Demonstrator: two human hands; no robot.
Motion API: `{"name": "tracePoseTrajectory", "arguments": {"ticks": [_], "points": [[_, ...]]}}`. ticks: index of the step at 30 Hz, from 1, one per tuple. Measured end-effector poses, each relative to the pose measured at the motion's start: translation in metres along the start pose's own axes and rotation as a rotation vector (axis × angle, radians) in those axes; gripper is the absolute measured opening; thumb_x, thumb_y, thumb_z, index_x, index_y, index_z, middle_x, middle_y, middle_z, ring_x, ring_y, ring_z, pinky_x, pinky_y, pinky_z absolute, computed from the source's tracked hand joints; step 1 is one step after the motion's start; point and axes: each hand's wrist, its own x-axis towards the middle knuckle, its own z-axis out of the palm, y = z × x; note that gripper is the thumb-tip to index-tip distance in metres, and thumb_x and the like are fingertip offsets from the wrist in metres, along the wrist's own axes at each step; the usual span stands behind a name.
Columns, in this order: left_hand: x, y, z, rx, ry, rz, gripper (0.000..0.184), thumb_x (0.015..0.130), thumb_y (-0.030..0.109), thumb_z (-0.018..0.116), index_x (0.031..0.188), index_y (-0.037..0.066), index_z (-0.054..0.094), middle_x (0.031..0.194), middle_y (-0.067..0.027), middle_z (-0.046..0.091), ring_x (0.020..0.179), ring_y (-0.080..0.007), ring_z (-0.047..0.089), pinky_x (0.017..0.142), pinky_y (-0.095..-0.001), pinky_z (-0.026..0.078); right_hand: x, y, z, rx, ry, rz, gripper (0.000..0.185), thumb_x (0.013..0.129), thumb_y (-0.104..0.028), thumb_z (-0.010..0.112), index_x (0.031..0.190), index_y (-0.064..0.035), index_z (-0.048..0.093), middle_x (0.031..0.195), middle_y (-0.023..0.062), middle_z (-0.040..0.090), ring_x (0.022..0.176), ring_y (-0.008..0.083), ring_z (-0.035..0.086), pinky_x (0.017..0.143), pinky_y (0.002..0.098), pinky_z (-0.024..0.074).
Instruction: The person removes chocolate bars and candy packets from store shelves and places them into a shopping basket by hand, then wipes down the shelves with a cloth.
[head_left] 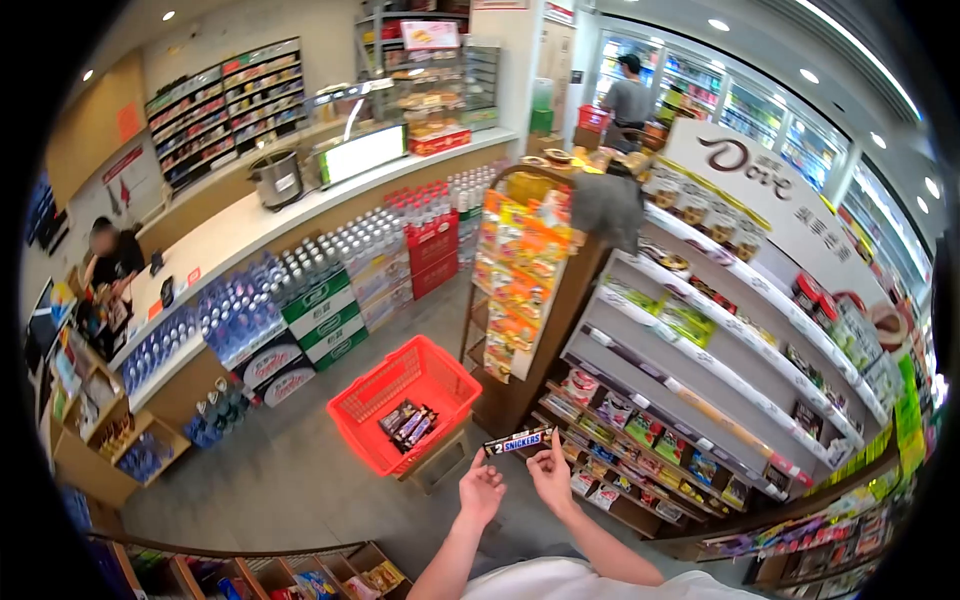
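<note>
Snickers bar [518,441]: held just beyond both hands, lettering toward the wearer.
Long axis: crosswise, right end slightly higher.
Left hand [482,491]: fingertips at the bar's left end, other fingers loosely curled.
Right hand [549,472]: thumb and forefinger pinch the right end, little gap.
Nearer hand: neither; one per end.
Red basket [349,437]: left of bar, apart, nearer left hand; wrapped bars [411,427] inside.
</note>
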Motion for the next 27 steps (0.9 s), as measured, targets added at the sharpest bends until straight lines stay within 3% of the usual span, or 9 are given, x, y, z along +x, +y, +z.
{"name": "tracePoseTrajectory", "arguments": {"ticks": [6, 11, 18, 20, 22, 23, 24, 25, 27], "points": [[-0.006, 0.058, -0.033, -0.081, 0.118, 0.131, 0.058, 0.077, 0.011, 0.048, 0.132, 0.023, 0.038, 0.071, 0.0002, 0.043, 0.064, -0.0138, 0.041, 0.055, -0.0272, 0.034, 0.01, -0.003, 0.067, -0.162, -0.227, -0.032, 0.082, 0.081, -0.003, 0.06, 0.144, -0.0087, 0.008, 0.077, 0.0031, 0.053, 0.063, 0.0071, 0.05, 0.058, 0.0207, 0.0455], [-0.003, 0.079, -0.045, -0.178, 0.198, 0.212, 0.063, 0.076, 0.011, 0.05, 0.135, 0.023, 0.032, 0.071, -0.0004, 0.042, 0.063, -0.0138, 0.04, 0.055, -0.0277, 0.034, 0.033, -0.01, 0.101, -0.208, -0.425, 0.149, 0.084, 0.082, -0.006, 0.06, 0.144, -0.0097, 0.004, 0.066, 0.0025, 0.053, 0.053, 0.008, 0.05, 0.049, 0.0219, 0.0422], [0.002, 0.113, -0.051, -0.218, 0.273, 0.214, 0.052, 0.079, 0.017, 0.05, 0.128, 0.028, 0.036, 0.073, -0.0003, 0.044, 0.066, -0.0144, 0.045, 0.055, -0.0276, 0.035, 0.079, -0.009, 0.147, -0.268, -0.577, 0.215, 0.069, 0.084, -0.01, 0.055, 0.142, -0.0059, 0.018, 0.056, 0.0034, 0.054, 0.05, 0.0089, 0.052, 0.048, 0.0244, 0.0442], [0.015, 0.128, -0.059, -0.26, 0.254, 0.264, 0.042, 0.079, 0.019, 0.05, 0.12, 0.026, 0.041, 0.074, -0.0003, 0.045, 0.065, -0.0142, 0.045, 0.054, -0.0279, 0.036, 0.102, 0.0, 0.164, -0.306, -0.61, 0.22, 0.066, 0.083, -0.012, 0.055, 0.14, -0.0041, 0.024, 0.055, 0.0038, 0.054, 0.05, 0.0088, 0.052, 0.048, 0.0253, 0.0443], [0.031, 0.145, -0.061, -0.229, 0.291, 0.301, 0.03, 0.08, 0.02, 0.05, 0.109, 0.025, 0.045, 0.075, -0.0003, 0.045, 0.064, -0.0139, 0.046, 0.052, -0.0261, 0.035, 0.13, 0.009, 0.188, -0.461, -0.63, 0.091, 0.062, 0.081, -0.014, 0.055, 0.137, -0.0015, 0.031, 0.056, 0.0052, 0.055, 0.051, 0.009, 0.052, 0.049, 0.0263, 0.0438], [0.041, 0.156, -0.063, -0.218, 0.326, 0.276, 0.025, 0.08, 0.02, 0.05, 0.104, 0.021, 0.046, 0.075, -0.0003, 0.045, 0.064, -0.0137, 0.046, 0.05, -0.0248, 0.035, 0.14, 0.013, 0.197, -0.486, -0.616, 0.054, 0.05, 0.079, -0.015, 0.055, 0.126, -0.0016, 0.047, 0.058, 0.0065, 0.056, 0.052, 0.0115, 0.053, 0.052, 0.0292, 0.0443], [0.054, 0.166, -0.069, -0.206, 0.36, 0.244, 0.021, 0.08, 0.02, 0.05, 0.1, 0.017, 0.047, 0.075, -0.0004, 0.045, 0.065, -0.0134, 0.046, 0.049, -0.0235, 0.034, 0.152, 0.022, 0.209, -0.475, -0.621, 0.058, 0.05, 0.079, -0.015, 0.055, 0.126, -0.0016, 0.047, 0.058, 0.0065, 0.056, 0.052, 0.0115, 0.053, 0.052, 0.0292, 0.0443], [0.068, 0.174, -0.075, -0.24, 0.408, 0.197, 0.02, 0.079, 0.02, 0.052, 0.091, 0.006, 0.044, 0.08, -0.005, 0.045, 0.063, -0.0144, 0.046, 0.042, -0.0202, 0.033, 0.162, 0.036, 0.218, -0.491, -0.649, 0.078, 0.044, 0.078, -0.015, 0.055, 0.121, -0.0026, 0.052, 0.059, 0.0073, 0.057, 0.053, 0.0127, 0.054, 0.054, 0.0303, 0.0448], [0.092, 0.187, -0.088, -0.217, 0.473, 0.154, 0.021, 0.078, 0.02, 0.051, 0.09, 0.004, 0.044, 0.08, -0.0056, 0.045, 0.062, -0.0143, 0.046, 0.042, -0.0195, 0.034, 0.179, 0.038, 0.232, -0.572, -0.723, 0.171, 0.03, 0.077, -0.018, 0.055, 0.103, -0.005, 0.062, 0.064, 0.0135, 0.062, 0.061, 0.0198, 0.061, 0.061, 0.0352, 0.0474]]}}
